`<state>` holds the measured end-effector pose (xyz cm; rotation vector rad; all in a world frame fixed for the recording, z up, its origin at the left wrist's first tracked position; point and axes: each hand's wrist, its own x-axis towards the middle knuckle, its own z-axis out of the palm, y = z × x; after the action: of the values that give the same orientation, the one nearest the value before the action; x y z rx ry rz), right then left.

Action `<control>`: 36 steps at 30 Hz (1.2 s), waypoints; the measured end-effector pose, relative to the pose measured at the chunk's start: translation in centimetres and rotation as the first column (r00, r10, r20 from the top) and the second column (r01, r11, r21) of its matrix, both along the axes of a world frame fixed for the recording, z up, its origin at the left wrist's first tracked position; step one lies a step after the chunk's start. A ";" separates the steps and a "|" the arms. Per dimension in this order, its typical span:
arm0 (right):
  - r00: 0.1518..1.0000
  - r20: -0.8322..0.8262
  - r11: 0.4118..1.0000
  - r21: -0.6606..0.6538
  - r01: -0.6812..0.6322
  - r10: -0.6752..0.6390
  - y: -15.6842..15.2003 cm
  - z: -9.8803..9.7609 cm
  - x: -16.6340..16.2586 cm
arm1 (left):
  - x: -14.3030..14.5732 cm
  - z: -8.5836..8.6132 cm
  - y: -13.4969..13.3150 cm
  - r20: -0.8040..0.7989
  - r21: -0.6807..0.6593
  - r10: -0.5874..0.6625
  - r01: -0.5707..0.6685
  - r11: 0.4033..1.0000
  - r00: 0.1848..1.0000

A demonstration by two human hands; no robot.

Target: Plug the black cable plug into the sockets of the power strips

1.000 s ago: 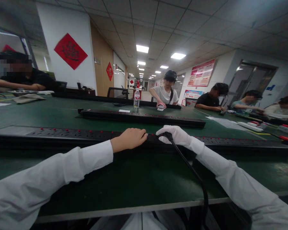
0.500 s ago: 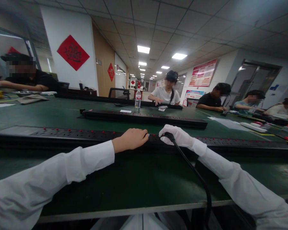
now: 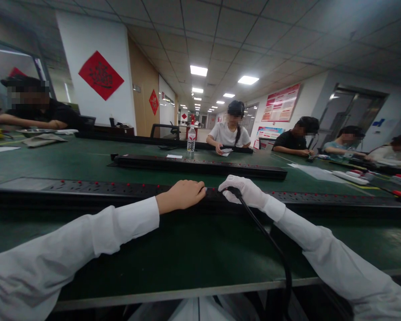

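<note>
A long black power strip (image 3: 87,192) with red switches lies across the green table (image 3: 173,249) in front of me. My bare left hand (image 3: 183,195) rests on its top near the middle, fingers curled down onto it. My right hand (image 3: 243,189), in a white glove, is closed around a black plug whose thick black cable (image 3: 270,245) runs down toward me and over the table's near edge. The two hands are a short gap apart on the strip.
A second black power strip (image 3: 200,166) lies further back, and a third (image 3: 160,141) beyond it. A water bottle (image 3: 190,139) stands at the far side. Several people sit working along the far and right sides; one person sits at the far left.
My hands and the cable stay where they were. The person opposite has pulled both hands in to a small white item on the table.
</note>
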<state>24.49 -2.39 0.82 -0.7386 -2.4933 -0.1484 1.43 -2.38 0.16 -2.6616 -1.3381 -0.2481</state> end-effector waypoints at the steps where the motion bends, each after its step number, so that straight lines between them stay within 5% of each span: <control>1: 1.000 0.001 1.000 0.002 0.005 -0.005 0.0 0.0 0.0 | 0.0 0.0 0.0 0.000 0.000 0.001 -0.001 1.000 1.000; 36: 0.999 -0.010 0.997 0.057 0.047 -0.046 -0.6 0.0 -0.2 | 0.0 0.1 -0.1 -0.006 -0.012 0.013 -0.013 1.000 1.000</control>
<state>24.33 -2.98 0.85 -0.7722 -2.4539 -0.2320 1.43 -2.48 0.30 -2.6605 -1.3585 -0.2316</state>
